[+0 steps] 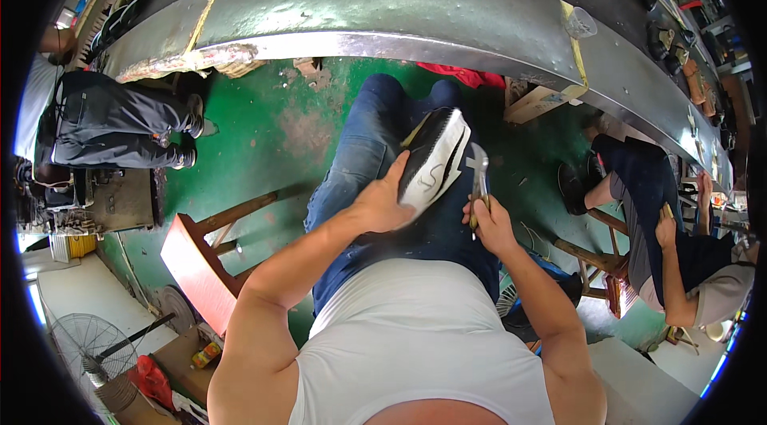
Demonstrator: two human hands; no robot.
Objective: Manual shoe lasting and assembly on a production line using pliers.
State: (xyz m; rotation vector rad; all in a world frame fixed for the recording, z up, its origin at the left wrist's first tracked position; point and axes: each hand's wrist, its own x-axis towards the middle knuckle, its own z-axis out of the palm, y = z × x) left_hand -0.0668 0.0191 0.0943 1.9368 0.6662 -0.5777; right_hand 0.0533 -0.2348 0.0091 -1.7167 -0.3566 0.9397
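A black and white shoe (435, 160) lies tilted across my thighs, with its white face toward me and its black part along the far left side. My left hand (385, 200) grips its near left end, fingers pressed along the side. Just right of the shoe, my right hand (490, 221) is closed around the handles of metal pincers (479, 165). Their curved head points away from me and is apart from the shoe. The inside of the shoe is hidden.
A long metal-edged bench (359, 13) curves across the front. A red stool (196, 269) stands at left, a wire fan (92, 345) at lower left. One person (120, 117) is at far left; another (663, 225) sits at right. More shoes (659, 40) lie on the right bench.
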